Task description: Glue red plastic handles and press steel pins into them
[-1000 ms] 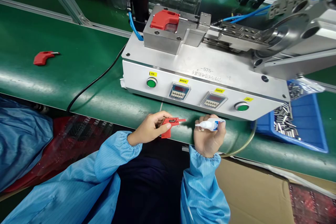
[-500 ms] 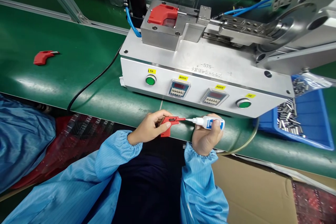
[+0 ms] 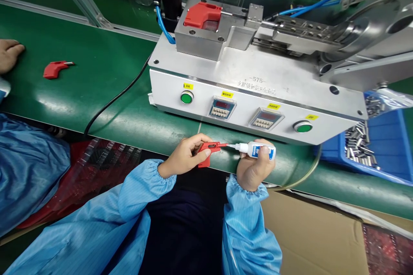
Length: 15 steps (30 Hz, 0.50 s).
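Observation:
My left hand is closed round a small red plastic handle part at the near edge of the green belt. My right hand grips a small white glue bottle lying sideways, its nozzle tip touching the right end of the red part. Behind them stands a silver machine with two green buttons and two digital counters on its front. Another red part sits in the machine's metal fixture on top.
A loose red part lies on the belt at the left, close to another person's hand at the left edge. A blue tray of small metal pins stands at the right. A cardboard box is below the belt edge.
The glue bottle's nozzle has moved left from a gap to touching the red part's end. Another person's hand has come into view at the far left.

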Each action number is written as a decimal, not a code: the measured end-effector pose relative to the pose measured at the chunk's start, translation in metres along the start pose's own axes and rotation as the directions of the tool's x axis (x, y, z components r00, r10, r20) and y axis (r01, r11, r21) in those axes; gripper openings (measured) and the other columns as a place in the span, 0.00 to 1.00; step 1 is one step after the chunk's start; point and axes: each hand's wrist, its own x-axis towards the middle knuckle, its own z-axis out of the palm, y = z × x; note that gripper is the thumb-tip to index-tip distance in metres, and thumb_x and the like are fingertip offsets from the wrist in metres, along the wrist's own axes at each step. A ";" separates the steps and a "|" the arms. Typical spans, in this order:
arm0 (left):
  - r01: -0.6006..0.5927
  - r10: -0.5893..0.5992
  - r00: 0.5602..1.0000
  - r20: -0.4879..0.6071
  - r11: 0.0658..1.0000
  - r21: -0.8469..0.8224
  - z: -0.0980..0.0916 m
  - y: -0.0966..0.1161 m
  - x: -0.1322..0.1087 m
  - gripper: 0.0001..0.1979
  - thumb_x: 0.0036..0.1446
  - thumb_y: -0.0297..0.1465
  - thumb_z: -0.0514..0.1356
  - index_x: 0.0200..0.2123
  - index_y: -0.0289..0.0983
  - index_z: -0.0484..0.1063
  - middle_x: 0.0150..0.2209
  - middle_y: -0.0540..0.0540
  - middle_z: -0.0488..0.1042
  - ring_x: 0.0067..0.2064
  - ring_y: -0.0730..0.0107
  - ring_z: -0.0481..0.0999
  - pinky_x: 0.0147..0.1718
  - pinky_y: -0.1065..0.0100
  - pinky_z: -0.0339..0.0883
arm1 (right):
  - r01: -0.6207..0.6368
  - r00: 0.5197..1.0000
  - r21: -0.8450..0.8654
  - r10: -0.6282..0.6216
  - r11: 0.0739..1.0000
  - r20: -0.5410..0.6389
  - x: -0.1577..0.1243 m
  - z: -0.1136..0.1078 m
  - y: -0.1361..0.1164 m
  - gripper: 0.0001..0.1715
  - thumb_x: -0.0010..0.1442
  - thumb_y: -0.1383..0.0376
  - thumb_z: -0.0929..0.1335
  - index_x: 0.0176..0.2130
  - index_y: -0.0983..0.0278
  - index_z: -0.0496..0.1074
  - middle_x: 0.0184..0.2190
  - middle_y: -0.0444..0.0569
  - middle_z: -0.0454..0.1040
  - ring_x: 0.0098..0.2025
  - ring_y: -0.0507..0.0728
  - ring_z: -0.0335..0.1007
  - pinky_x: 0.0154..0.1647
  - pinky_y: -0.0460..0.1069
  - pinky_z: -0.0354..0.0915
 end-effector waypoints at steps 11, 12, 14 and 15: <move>0.005 0.001 0.998 -0.060 0.995 0.097 0.002 -0.004 -0.001 0.16 0.68 0.40 0.63 0.49 0.35 0.80 0.30 0.48 0.77 0.28 0.70 0.71 0.28 0.70 0.64 | 0.096 0.994 -0.068 -0.099 0.993 -0.040 -0.006 0.000 0.005 0.24 0.60 0.43 0.72 0.36 0.60 0.68 0.27 0.39 0.64 0.19 0.48 0.59 0.18 0.46 0.59; 0.005 0.004 0.998 -0.068 0.992 0.126 0.002 -0.003 0.000 0.15 0.68 0.39 0.62 0.49 0.35 0.80 0.28 0.49 0.75 0.27 0.71 0.70 0.27 0.70 0.63 | 0.116 0.992 -0.076 -0.120 0.990 -0.046 -0.006 -0.001 0.005 0.24 0.61 0.44 0.72 0.36 0.60 0.68 0.27 0.39 0.64 0.19 0.48 0.59 0.18 0.46 0.59; 0.007 0.007 0.998 -0.070 0.979 0.203 -0.002 0.001 0.003 0.15 0.67 0.37 0.62 0.50 0.35 0.80 0.24 0.52 0.70 0.23 0.74 0.65 0.24 0.71 0.58 | 0.150 0.986 -0.086 -0.155 0.985 -0.060 -0.006 -0.001 0.005 0.23 0.62 0.44 0.71 0.35 0.60 0.68 0.27 0.39 0.64 0.19 0.48 0.58 0.17 0.45 0.58; 0.009 0.007 0.998 -0.062 0.967 0.253 -0.005 0.004 0.005 0.14 0.67 0.36 0.61 0.49 0.35 0.81 0.22 0.54 0.68 0.22 0.74 0.63 0.23 0.71 0.57 | 0.158 0.984 -0.091 -0.164 0.983 -0.066 -0.006 -0.001 0.005 0.23 0.62 0.44 0.71 0.35 0.60 0.68 0.27 0.39 0.63 0.19 0.48 0.58 0.17 0.45 0.58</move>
